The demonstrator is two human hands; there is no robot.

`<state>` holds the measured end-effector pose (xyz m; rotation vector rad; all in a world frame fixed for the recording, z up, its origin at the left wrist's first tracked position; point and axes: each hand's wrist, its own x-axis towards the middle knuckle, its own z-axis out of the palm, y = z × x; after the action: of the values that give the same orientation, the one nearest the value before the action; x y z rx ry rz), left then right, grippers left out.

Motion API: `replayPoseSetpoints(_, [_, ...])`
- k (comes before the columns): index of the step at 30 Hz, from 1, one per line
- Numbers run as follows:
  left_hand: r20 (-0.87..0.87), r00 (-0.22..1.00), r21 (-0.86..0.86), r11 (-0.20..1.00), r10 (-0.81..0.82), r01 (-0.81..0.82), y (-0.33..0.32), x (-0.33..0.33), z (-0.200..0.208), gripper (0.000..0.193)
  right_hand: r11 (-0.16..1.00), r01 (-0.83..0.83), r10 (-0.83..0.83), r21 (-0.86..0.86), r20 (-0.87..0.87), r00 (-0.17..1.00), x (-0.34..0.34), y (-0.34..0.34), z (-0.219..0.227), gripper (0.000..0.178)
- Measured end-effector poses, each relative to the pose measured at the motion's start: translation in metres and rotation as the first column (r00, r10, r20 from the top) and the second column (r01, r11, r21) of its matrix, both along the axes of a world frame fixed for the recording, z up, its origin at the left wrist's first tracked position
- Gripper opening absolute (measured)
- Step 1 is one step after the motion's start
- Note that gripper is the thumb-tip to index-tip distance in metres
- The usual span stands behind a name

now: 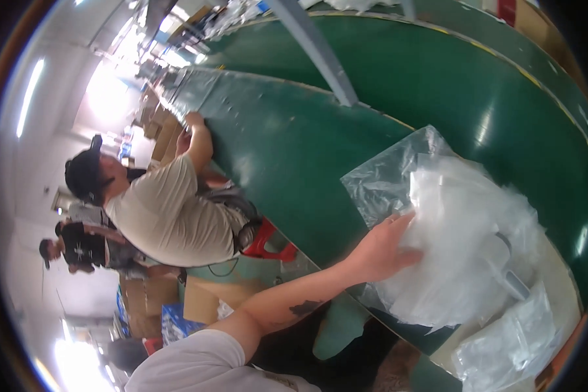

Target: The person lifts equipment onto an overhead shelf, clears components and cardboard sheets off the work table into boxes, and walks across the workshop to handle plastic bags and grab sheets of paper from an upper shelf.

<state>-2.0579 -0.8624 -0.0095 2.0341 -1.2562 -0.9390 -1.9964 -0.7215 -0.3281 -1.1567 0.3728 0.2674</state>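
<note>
My left hand [387, 249] reaches in from the lower middle over the green table. Its fingers are stretched out with the thumb apart, and the fingertips touch the near edge of a heap of thin, clear plastic bags [460, 228]. One flat clear bag [389, 170] sticks out beyond the heap on its far left side. A pale grey-white plastic piece [503, 264] with a curved top and a narrow end shows among the bags on the right. Closer to me lies another crinkled clear bag [513, 340]. My right hand does not show; a skin-coloured strip at the lower right edge may be its arm.
The long green work table [294, 140] runs away to the far left. A grey metal post [320, 55] stands between it and another green surface [438, 72]. At left a person in a light shirt [160, 212] works at the table. Cardboard boxes [150, 304] stand below.
</note>
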Motion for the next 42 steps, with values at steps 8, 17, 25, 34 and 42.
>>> replayPoseSetpoints(8, [-0.348, 0.89, -0.249, 0.886, 0.295, -0.391, 0.077, 0.022, 0.032, 0.053, 0.982, -0.191, 0.191, -0.008, 0.01, 0.982, -0.053, 0.064, 0.001, 0.041])
replayPoseSetpoints(17, [-0.49, 0.736, -0.128, 0.797, 0.467, -0.59, 0.103, 0.119, 0.011, 0.036, 0.982, -0.188, 0.187, -0.005, -0.092, 0.978, -0.089, 0.083, -0.016, 0.042])
replayPoseSetpoints(25, [-0.456, 0.78, -0.104, 0.845, 0.428, -0.524, 0.078, 0.195, 0.005, 0.032, 0.99, -0.14, 0.143, 0.031, -0.239, 0.96, -0.125, 0.109, -0.003, 0.043])
replayPoseSetpoints(34, [-0.528, 0.784, -0.075, 0.901, 0.328, -0.428, 0.048, 0.206, 0.0, 0.033, 0.989, 0.044, -0.088, -0.14, -0.322, 0.943, -0.133, 0.056, 0.006, 0.043])
replayPoseSetpoints(42, [-0.198, 0.971, -0.198, 0.976, -0.131, 0.091, -0.008, 0.166, 0.02, 0.036, 0.91, 0.217, -0.331, -0.354, -0.302, 0.894, -0.151, -0.002, 0.037, 0.044])
